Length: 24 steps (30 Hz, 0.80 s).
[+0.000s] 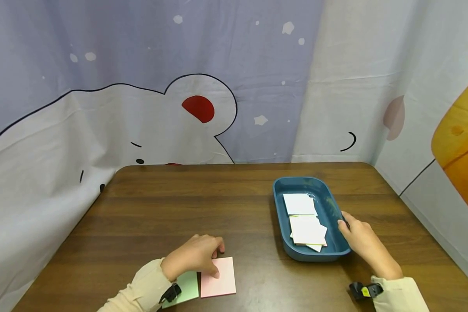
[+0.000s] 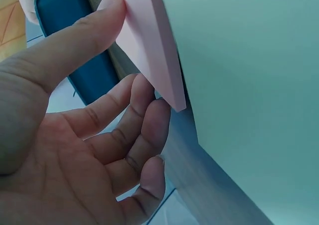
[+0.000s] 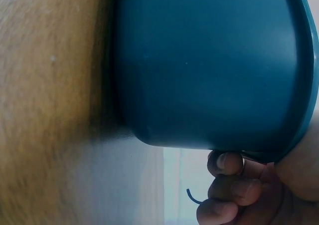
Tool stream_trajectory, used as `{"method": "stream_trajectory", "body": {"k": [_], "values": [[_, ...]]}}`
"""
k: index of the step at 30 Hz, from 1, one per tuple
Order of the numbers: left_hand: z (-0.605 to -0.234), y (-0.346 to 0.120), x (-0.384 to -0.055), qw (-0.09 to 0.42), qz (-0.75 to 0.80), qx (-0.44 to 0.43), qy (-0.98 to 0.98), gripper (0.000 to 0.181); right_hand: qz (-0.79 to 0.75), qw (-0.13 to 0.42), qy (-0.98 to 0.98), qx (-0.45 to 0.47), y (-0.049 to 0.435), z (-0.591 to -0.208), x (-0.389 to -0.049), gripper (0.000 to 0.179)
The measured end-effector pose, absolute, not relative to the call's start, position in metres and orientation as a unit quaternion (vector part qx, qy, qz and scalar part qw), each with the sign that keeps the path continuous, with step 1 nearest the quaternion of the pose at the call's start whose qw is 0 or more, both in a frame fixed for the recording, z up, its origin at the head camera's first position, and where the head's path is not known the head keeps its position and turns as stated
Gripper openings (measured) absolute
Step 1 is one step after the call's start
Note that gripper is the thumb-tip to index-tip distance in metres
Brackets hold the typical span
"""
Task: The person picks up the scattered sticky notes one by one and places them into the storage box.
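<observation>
My left hand (image 1: 193,258) is over a pink sticky note pad (image 1: 225,284), with the thumb (image 2: 107,15) on its top face and curled fingertips (image 2: 158,112) at its far edge. A light green sticky note pad (image 1: 188,289) lies just left of the pink one, partly hidden under my wrist. On the right, my right hand (image 1: 364,238) grips the side rim of a blue plastic tray (image 1: 337,234), its curled fingers (image 3: 229,185) against the outer wall. Several white square note pads (image 1: 307,229) lie loosely overlapped inside the tray.
The brown wooden table (image 1: 160,208) carries the tray on its right side. A patterned curtain (image 1: 265,86) hangs behind the table and along its sides.
</observation>
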<state>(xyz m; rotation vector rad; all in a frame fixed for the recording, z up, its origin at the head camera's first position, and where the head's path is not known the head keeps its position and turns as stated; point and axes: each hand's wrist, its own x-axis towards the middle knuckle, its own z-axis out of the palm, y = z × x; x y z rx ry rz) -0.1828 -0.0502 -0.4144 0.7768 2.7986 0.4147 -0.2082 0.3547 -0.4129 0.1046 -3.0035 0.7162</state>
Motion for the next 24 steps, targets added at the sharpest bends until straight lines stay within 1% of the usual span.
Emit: {"method": "stream_trajectory", "body": {"k": [15, 24], "values": [[-0.4137, -0.048, -0.1817, 0.102, 0.124, 0.27, 0.949, 0.035, 0.236, 0.01, -0.971, 0.027, 0.3553, -0.4116, -0.2088, 0.049], [-0.4131, -0.0477, -0.1805, 0.102, 0.135, 0.273, 0.947, 0.034, 0.239, 0.01, -0.971, 0.024, 0.355, -0.4115, -0.2085, 0.049]]}}
